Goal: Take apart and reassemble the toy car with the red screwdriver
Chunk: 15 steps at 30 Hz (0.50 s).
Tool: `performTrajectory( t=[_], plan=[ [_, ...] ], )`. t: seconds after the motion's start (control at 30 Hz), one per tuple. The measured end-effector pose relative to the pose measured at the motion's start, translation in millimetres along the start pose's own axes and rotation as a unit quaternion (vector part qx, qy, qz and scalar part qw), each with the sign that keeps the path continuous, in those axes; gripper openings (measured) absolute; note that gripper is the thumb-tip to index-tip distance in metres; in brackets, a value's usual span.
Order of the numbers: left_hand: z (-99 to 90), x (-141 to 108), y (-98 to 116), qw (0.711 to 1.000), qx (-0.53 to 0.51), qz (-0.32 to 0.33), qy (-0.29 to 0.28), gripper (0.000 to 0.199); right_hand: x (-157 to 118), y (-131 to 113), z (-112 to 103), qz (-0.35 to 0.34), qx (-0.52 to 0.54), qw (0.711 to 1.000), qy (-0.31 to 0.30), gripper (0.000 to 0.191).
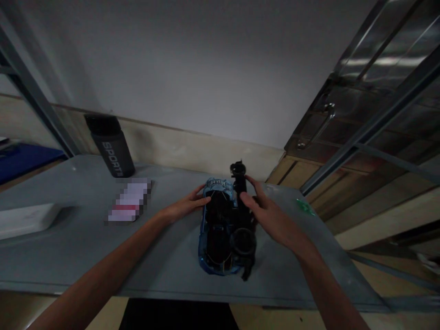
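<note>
A pale wall (220, 68) is rising behind the workplace, and a gray table (154, 261) is stretching out in front of it. To the right, a shiny metal door (385, 59) with a bar handle is standing beyond the table's edge. Near the middle of the table, toward its front edge, a blue toy car (217, 229) with a dark middle is lying lengthwise, one end pointing at the wall. A black wheeled part (243, 215) is running along the car's right side, overlapping it. The right hand (266, 211) is gripping this black part, its thumb lying on top and its fingers reaching around the far side. The left hand (185, 206) is holding the car's left edge near the far end, the thumb lying over the rim. Farther left, a dark bottle (112, 149) is standing upright close to the wall, a white object (30, 217) is lying partly out of view, and a pixelated flat item (130, 201) is resting between them and the left hand. A small green piece (305, 207) is lying near the right edge.
</note>
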<state>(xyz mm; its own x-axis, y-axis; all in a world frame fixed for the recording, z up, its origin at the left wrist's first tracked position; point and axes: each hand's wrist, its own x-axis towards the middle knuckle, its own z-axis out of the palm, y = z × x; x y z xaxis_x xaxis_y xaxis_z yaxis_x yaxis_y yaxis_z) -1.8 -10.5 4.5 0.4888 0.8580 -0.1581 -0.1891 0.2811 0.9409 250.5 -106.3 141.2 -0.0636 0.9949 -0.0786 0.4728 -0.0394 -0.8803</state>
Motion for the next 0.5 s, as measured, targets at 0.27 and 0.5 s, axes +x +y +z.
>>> performTrajectory(
  t=[0.27,0.5],
  plan=[
    [-3.6,1,-2,0.999,0.027,0.038,-0.014,0.09,22,-30,62,-0.042,-0.308,0.95,0.014,0.072],
    [-6.6,3,-3,1.0,-0.017,0.011,-0.016,0.094,28,-27,77,-0.052,-0.398,0.916,0.013,0.059]
  ],
)
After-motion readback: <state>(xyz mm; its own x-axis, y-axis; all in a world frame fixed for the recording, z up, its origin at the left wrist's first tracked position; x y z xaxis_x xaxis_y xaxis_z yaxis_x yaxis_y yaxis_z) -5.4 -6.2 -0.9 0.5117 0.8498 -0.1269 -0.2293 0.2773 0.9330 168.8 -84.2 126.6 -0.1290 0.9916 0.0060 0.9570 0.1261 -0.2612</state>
